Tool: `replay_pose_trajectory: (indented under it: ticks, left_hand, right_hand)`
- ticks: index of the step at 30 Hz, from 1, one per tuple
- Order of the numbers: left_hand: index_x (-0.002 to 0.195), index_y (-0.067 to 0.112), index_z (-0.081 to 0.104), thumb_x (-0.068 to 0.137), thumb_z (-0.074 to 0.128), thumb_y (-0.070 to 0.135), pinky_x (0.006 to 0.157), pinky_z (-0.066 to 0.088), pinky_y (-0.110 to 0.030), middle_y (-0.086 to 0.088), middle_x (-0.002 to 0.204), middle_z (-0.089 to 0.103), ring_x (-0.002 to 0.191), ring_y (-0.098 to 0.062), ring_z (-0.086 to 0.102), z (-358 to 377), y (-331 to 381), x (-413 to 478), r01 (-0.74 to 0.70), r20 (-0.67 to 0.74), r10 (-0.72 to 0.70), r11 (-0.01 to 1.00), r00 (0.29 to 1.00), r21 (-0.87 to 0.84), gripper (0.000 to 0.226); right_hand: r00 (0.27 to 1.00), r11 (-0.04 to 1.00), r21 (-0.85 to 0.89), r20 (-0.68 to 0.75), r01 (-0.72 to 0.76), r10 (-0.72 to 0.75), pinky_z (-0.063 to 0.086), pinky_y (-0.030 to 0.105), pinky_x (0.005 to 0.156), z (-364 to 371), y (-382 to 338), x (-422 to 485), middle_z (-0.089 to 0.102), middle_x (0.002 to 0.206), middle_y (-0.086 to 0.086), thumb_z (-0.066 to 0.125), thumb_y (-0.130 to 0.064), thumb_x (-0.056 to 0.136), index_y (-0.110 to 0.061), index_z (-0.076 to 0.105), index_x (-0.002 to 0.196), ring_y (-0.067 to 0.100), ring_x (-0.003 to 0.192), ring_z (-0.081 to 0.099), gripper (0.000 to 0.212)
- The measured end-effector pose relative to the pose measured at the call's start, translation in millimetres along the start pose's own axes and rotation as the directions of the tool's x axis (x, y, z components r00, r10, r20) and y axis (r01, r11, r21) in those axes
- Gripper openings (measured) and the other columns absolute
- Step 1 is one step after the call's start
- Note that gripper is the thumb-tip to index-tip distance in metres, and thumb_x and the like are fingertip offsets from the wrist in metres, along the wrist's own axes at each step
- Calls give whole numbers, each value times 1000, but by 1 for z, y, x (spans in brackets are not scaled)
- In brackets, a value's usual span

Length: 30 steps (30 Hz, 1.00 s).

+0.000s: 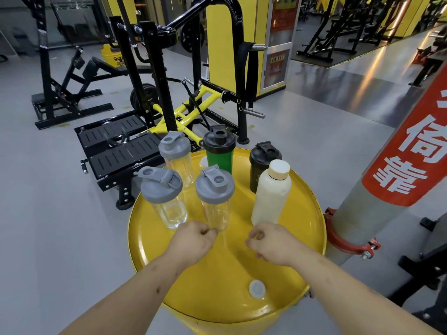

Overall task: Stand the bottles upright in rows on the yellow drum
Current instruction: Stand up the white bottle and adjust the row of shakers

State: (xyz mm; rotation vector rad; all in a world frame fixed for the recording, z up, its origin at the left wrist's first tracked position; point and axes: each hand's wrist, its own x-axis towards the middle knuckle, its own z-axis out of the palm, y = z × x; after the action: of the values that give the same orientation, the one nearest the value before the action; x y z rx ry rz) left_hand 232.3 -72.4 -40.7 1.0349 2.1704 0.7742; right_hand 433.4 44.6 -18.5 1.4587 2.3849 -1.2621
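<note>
1. My left hand hangs over the near part of the yellow drum, fingers curled loosely into a half-closed fist, holding nothing; the fingertips sit just at the base of a clear shaker bottle but whether they touch it I cannot tell.
2. My right hand hovers level with it, fingers likewise curled inward and empty, close below the base of the cream bottle.
3. Both bare forearms reach in from the bottom edge, crossing the drum's near rim.
4. The front row stands upright just beyond my knuckles: a clear shaker with grey flip lid at left, a second clear shaker with grey lid in the middle, and a cream bottle with pale cap at right.
5. The back row stands behind it, also upright: a third clear shaker with grey lid, a green shaker with black lid, and a black shaker, partly hidden by the cream bottle.
6. A small white bung cap sits in the drum top near my right forearm.
7. Beyond the drum, black and yellow gym machines stand on the grey floor.
8. At right, a grey pillar carries a red band with white characters, and a red clamp rings it lower down.
</note>
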Motion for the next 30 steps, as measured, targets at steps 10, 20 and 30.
replay_pose_trajectory:
  ticks: [10,20,30]
  left_hand:
    - [156,25,33,98,61,51,78,63,-42,0,145,52,108,-24,70,-10,-13,2,-51,-94,39,991,995,-123,69]
    - [137,31,50,100,62,48,85,63,-49,8,137,60,104,6,64,-15,-9,4,-143,-78,126,951,989,-276,42]
    - [130,26,53,100,64,43,62,64,-54,13,123,60,93,-1,69,-11,2,1,-126,-77,107,944,991,-306,36]
  right_hand:
    - [974,976,164,-197,144,-111,57,37,89,36,-47,23,46,148,0,68,-45,91,-29,20,159,16,115,61,85]
    - [955,955,214,-258,206,-148,56,38,90,44,-52,30,54,138,-6,66,-46,93,-34,26,154,11,109,65,74]
    - [959,952,232,-246,200,-142,56,34,86,38,-52,26,50,125,-12,65,-41,95,-33,28,153,11,105,63,69]
